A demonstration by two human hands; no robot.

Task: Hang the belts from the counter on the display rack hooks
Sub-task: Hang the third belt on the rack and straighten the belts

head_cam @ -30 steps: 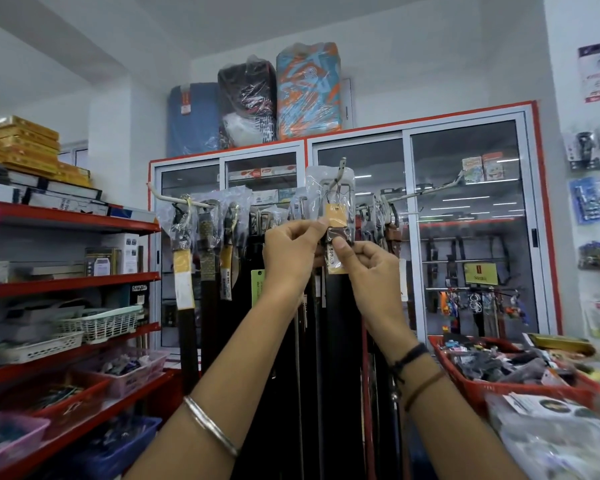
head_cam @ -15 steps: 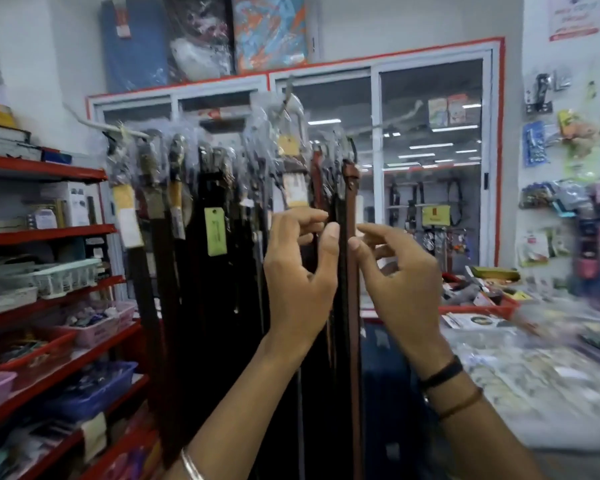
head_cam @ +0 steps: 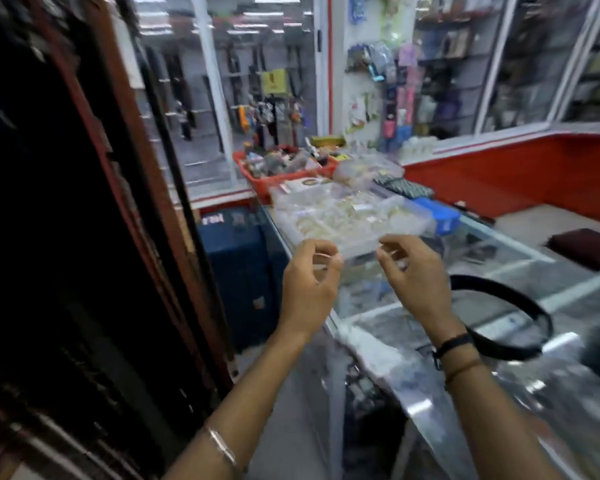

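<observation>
- Your left hand (head_cam: 309, 278) hovers at centre frame, fingers loosely curled and holding nothing.
- Your right hand (head_cam: 413, 275) floats just beside it, likewise half-curled and empty, a black band on its wrist.
- Both hands sit above the near edge of the glass-topped display counter (head_cam: 499, 271).
- A coiled black leather belt (head_cam: 506, 317) lies on that glass at right of centre, near your right wrist.
- The dark brown and black belts hanging on the rack (head_cam: 125, 202) fill the left of the frame.
- A red plastic basket of small goods (head_cam: 278, 178) sits at the counter's far end, upper centre.
</observation>
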